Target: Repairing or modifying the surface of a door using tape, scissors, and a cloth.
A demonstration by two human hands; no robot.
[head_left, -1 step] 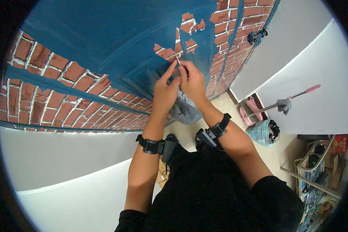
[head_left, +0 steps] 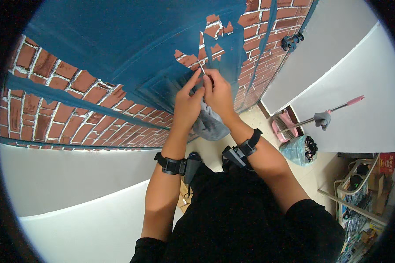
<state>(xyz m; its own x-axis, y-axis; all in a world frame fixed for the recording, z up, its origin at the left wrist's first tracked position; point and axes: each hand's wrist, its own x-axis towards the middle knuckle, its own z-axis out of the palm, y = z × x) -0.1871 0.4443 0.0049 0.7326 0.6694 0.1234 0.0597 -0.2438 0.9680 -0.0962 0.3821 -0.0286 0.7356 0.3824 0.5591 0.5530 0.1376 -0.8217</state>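
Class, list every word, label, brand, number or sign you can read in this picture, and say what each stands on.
None can be quoted.
Red package at the right edge: pale marks like print, too small and blurred to read.
Wrapped things at lower right: any lettering is too small to read.
Thin tool, grey cloth and brick-patterned surface: no lettering visible.

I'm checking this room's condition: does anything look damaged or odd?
Yes: the blue surface looks damaged. Near the thin tool, ragged brick-patterned patches break it up, jagged where clean lines might be expected. Which layer lies on top, I can't tell.
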